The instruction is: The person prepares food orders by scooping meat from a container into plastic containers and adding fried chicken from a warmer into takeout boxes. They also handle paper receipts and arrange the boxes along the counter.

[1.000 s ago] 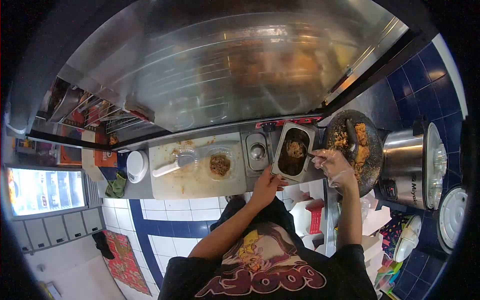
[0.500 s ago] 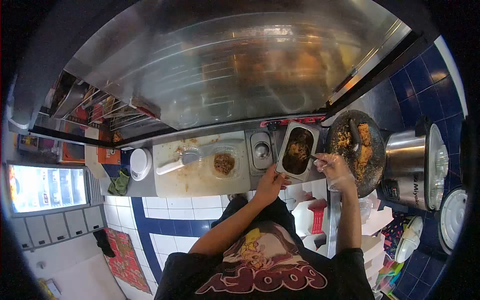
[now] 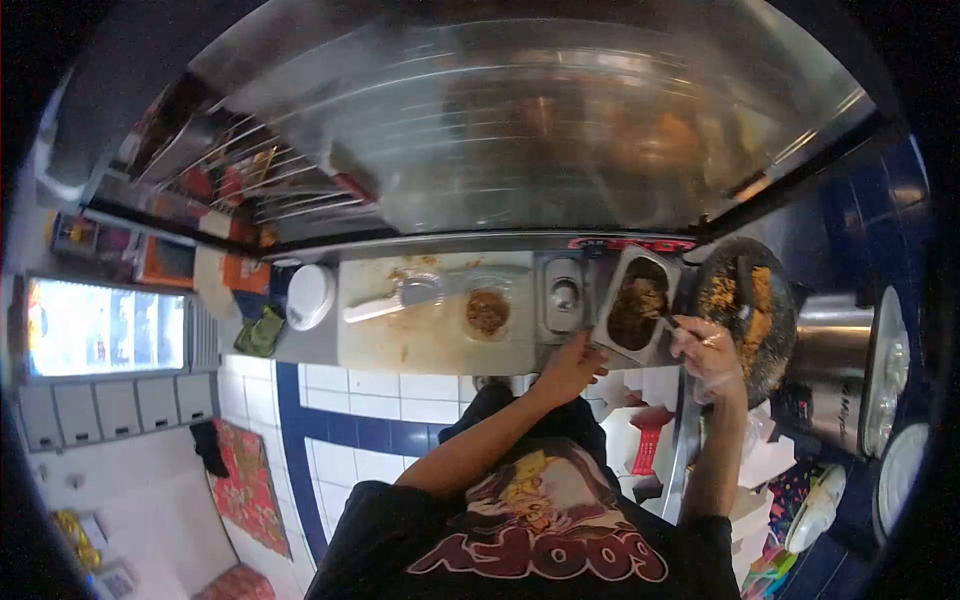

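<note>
- In my judgement, the metal pan (image 3: 613, 300) could slide or tip, because its near end was close to the front edge of the counter (image 3: 305, 347) and the utensil (image 3: 670, 320) could push against it.
- Some brown food (image 3: 638, 303) could also fall over the rim, if the utensil came up too quickly.
- The right hand (image 3: 706, 352), in a clear glove, was closed around the utensil's handle; it was just beside the pan's right side, between the pan and the stone mortar (image 3: 778, 367).
- The left hand (image 3: 572, 370) was at the pan's near left corner. Because of blur, I cannot tell whether its fingers gripped the rim or only rested there.
- So the pan lay between both hands, slightly beyond them.
</note>
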`<state>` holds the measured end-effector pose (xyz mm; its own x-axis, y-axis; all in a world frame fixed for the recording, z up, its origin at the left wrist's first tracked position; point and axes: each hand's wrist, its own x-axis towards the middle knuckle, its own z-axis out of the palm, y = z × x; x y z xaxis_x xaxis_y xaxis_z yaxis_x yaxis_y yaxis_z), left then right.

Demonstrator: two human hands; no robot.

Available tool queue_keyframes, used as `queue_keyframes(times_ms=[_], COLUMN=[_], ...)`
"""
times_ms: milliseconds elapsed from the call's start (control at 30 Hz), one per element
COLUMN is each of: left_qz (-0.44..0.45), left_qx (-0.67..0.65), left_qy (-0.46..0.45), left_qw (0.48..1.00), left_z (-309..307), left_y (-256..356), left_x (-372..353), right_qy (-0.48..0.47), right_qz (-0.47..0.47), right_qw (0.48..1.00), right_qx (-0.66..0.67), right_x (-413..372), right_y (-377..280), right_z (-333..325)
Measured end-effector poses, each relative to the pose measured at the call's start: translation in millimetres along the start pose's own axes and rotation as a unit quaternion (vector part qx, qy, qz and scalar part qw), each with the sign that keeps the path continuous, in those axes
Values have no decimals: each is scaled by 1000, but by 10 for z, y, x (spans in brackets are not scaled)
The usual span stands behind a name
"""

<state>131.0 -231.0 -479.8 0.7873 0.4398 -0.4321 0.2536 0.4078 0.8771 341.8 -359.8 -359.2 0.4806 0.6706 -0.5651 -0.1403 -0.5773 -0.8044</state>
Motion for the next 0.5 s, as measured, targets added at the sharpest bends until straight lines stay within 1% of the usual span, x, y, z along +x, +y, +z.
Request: queue_keyframes(times_ms=[67,100,133,200,233,267,300,333,367,400,433,467,500], left_qz=[-8,20,21,-7,-4,-13,-22,-20,-9,1,2,11,20], left_qx=[80,82,82,122,120,108,96,92,62,32,27,18,10], left_qy=[-28,-51,-45,-50,-47,-35,-22,-16,21,59,64,81,96], left_qw=[996,995,995,991,992,993,995,995,998,998,998,997,995], left_z=[-127,-257,-368,-588,-683,-777,-854,-916,-968,-1009,-1042,-1078,-1110], left_y=[10,-80,-87,-93,-100,-108,-113,-114,-111,-102,-94,-83,-80], left_x=[-144,-211,-321,-549,-657,-767,-864,-952,-1040,-1107,-1159,-1201,-1234], right_qy=[20,36,30,3,-20,-23,-2,18,11,26,42,38,35], right_qz=[-73,-104,-106,-62,-120,-121,-287,-441,-445,-403,-352,-354,-352], right_qw=[997,994,994,998,993,992,950,863,860,819,754,751,718], right_qx=[0,6,6,-8,13,9,-122,-246,-249,-407,-553,-556,-600], right_x=[-49,0,-22,-111,-64,42,183,286,308,296,303,385,425], right_y=[-65,19,-95,-357,-367,-323,-248,-194,-185,-179,-123,38,83], right_z=[129,184,297,601,771,936,1112,1296,1527,1774,1943,2035,2148])
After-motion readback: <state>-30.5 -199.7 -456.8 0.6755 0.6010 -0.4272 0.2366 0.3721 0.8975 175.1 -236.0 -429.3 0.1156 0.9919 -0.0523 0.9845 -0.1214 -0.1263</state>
